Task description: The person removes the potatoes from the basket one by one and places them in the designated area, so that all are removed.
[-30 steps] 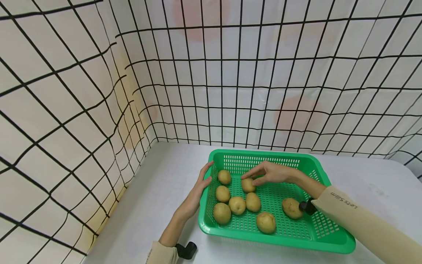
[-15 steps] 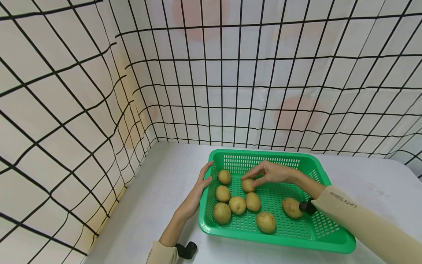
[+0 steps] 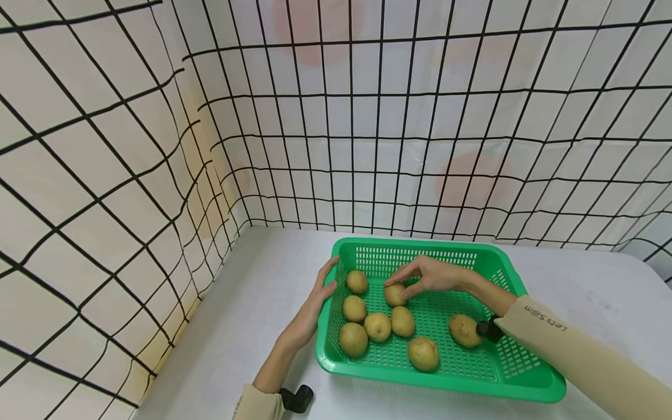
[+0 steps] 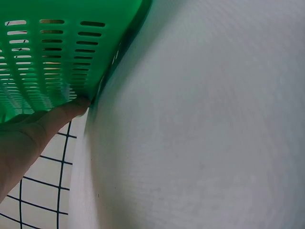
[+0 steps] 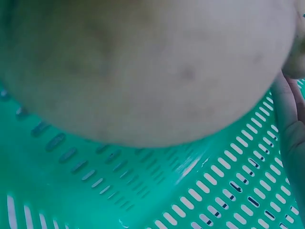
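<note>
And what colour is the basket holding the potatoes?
Bright green; the basket shows best in the head view.

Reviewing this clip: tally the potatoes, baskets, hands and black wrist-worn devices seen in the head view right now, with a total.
Potatoes: 8
Green basket: 1
Hands: 2
Black wrist-worn devices: 2
Total: 13

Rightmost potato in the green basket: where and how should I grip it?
I'd pinch the rightmost potato across its narrower middle, coming down from above. In the head view it looks longer from upper left to lower right, and bare floor of the green basket lies to its left. The black wrist camera overlaps its right end, so that side looks worse.
</note>
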Demonstrator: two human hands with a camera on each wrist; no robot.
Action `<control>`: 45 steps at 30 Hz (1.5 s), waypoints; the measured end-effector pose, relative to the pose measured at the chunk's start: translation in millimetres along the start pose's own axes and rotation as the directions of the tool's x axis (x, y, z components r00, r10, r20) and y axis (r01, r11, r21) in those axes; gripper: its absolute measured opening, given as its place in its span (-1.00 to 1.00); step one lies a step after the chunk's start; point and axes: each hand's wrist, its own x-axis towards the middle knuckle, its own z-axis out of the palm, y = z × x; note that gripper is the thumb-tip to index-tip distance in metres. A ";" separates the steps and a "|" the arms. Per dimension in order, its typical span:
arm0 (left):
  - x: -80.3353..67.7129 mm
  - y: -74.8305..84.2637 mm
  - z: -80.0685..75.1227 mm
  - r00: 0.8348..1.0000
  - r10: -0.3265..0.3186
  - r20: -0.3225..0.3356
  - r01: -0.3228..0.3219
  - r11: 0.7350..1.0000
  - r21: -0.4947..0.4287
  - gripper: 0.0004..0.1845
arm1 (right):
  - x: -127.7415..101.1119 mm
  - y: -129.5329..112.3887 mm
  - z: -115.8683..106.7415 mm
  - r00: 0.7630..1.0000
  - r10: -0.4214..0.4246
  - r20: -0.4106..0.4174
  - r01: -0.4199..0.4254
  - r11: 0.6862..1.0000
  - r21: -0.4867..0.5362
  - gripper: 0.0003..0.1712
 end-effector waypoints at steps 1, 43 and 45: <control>0.1 0.0 0.0 1.000 0.000 0.000 0.000 1.000 -0.002 -0.44 | 0.2 0.2 0.0 1.000 -0.006 -0.002 0.006 1.000 -0.004 -0.48; 0.4 0.1 -0.5 1.000 0.005 0.002 -0.005 1.000 -0.004 -0.44 | -1.3 -11.6 -9.0 0.995 -0.087 -0.050 0.086 0.996 -0.029 -0.49; 0.2 -0.3 -0.8 1.000 0.004 0.003 -0.004 1.000 -0.007 -0.43 | -2.9 -12.9 -10.5 0.994 -0.078 -0.071 0.076 0.997 -0.023 -0.50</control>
